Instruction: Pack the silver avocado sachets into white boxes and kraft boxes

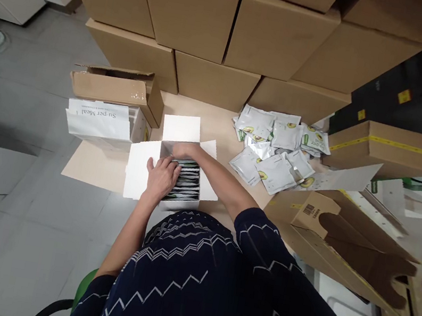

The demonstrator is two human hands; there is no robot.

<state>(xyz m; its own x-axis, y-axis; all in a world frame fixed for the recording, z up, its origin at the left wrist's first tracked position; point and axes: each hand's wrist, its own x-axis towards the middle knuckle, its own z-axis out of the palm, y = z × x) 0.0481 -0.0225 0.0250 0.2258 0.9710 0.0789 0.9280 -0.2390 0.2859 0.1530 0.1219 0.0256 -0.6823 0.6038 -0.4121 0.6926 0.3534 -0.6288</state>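
An opened white box (pixel 178 205) stands before me with its flaps spread, a row of sachets (pixel 187 182) standing on edge inside. My left hand (pixel 162 178) lies over the box's left wall, thumb apart, fingertips resting on the sachets' left ends. Reaching in from the right, my right hand (pixel 187 151) is down in the far end of the box, beyond the row. Its fingers are hidden, so what it touches or holds does not show. To the right lies a loose heap of white sachets (pixel 277 172) printed with avocado halves.
Large cardboard boxes (pixel 185 11) are stacked along the back. Another white box (pixel 98 127) and an opened carton (pixel 111 88) stand at left. At right are a yellow-taped carton (pixel 386 149) and a tilted open carton (pixel 353 252). The table's front edge is close to my body.
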